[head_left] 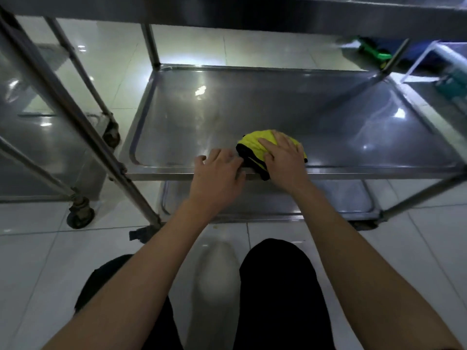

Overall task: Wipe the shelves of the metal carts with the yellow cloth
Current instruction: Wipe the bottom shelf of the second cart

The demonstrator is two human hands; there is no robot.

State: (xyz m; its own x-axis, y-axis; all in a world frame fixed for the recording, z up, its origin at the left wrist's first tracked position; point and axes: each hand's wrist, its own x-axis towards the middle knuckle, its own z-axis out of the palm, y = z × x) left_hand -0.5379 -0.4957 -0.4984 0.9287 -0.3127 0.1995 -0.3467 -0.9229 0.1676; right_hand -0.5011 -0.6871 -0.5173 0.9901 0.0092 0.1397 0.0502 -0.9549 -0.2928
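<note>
A bunched yellow cloth (255,145) with a black edge lies near the front rim of the middle shelf (252,107) of a metal cart. My right hand (283,157) lies flat on top of the cloth, fingers spread and pressing it down. My left hand (219,168) rests on the shelf's front rim just left of the cloth, and its fingertips touch the cloth's black edge. Below, the cart's bottom shelf (341,200) shows between my arms.
A second metal cart (50,137) stands close on the left, with a slanted frame bar (75,117) and a caster (80,215). The upper shelf (252,11) overhangs the top of the view. A green object (374,50) and blue items lie at the back right. My knees are on white floor tiles.
</note>
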